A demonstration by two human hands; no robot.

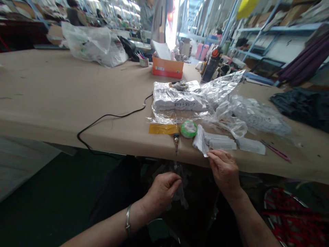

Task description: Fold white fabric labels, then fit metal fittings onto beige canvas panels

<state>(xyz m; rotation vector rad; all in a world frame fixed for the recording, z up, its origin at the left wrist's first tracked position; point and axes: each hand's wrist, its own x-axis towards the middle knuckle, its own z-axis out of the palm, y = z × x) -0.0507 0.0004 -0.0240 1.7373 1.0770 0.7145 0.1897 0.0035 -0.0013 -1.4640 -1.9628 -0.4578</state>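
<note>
My left hand (164, 188) is in front of the table edge with thumb and fingertips pinched together. What it holds, if anything, is too small to make out. At the table edge, my right hand (224, 168) is closed, its fingertips at the lower corner of a fanned stack of white labels (200, 140). Between the hands, a soldering-iron-like tool (176, 142) lies with its metal tip toward the edge. Beside it sit a round green container (189, 129) with white stuff inside and a yellow strip (163, 129). More label stacks (222, 142) lie right of the fan.
Behind is a plastic-wrapped white bundle (180, 99). A black cord (110, 116) curves left over the edge. Pink-handled scissors or tweezers (277, 151) lie right, near a clear bag (262, 115). An orange box (168, 67) and a dark bottle (211, 63) stand farther back.
</note>
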